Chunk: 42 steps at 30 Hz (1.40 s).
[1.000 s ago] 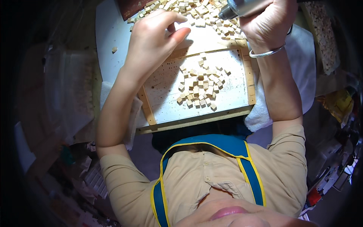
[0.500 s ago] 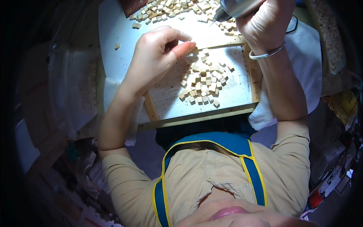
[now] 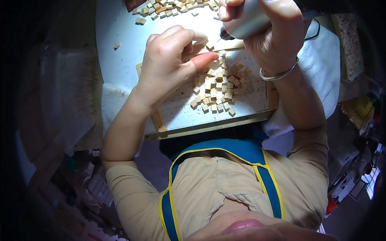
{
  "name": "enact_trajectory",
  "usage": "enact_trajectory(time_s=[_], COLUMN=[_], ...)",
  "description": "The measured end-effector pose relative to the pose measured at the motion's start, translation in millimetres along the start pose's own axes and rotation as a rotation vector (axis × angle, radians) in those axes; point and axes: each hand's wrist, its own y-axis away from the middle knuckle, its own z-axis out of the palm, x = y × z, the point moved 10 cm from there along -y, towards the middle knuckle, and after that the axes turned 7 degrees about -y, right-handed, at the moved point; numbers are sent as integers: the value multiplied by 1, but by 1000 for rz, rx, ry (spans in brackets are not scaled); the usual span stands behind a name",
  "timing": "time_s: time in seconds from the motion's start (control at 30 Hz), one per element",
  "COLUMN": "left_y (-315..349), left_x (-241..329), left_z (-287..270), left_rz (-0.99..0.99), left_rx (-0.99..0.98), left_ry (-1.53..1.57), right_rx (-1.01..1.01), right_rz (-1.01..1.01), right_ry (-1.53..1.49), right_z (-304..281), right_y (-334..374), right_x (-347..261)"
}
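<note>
My right hand (image 3: pixel 277 38) grips a small grey hand drill (image 3: pixel 247 24), whose dark chuck and thin bit point down and left toward the wooden strip at the board's far edge. Across from it, my left hand (image 3: pixel 169 56) has its thumb and index finger apart. A small wooden cube (image 3: pixel 210 47) lies in the gap between these fingertips, just left of the bit; whether a finger touches it I cannot tell. Below the fingertips a loose pile of wooden cubes (image 3: pixel 219 86) is spread on the white board (image 3: pixel 253 98).
More wooden cubes (image 3: pixel 169 10) are heaped at the far side, beside a dark red block (image 3: pixel 132 4). One lone cube (image 3: pixel 117 45) sits at the left. Wooden strips (image 3: pixel 158 120) edge the board. A white towel (image 3: pixel 321 68) and a black cable (image 3: pixel 315 32) lie at the right.
My left thumb and index finger have parted from a near pinch. The drill has come nearer and a little left, its bit now closer to my left fingertips.
</note>
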Motion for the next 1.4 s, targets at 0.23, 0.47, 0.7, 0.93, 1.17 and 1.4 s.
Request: enact_trajectory(time_s=[0.23, 0.47, 0.7, 0.93, 1.17, 1.4], left_y=[0, 2, 2, 1, 1, 2], left_x=[-14, -18, -20, -17, -19, -20], left_z=[12, 10, 11, 11, 11, 12], left_rz=[-56, -114, -130, -117, -135, -152], left_rx=[42, 51, 71, 74, 61, 60], left_ry=[125, 151, 177, 177, 145, 179], right_rx=[206, 161, 91, -7, -115, -262], right_rz=[432, 728, 744, 632, 637, 150], right_ry=[-1130, -691, -533, -295, -424, -124], right_z=[34, 33, 28, 30, 31, 46], right_y=[14, 16, 6, 9, 2, 22], right_x=[30, 15, -3, -1, -4, 19])
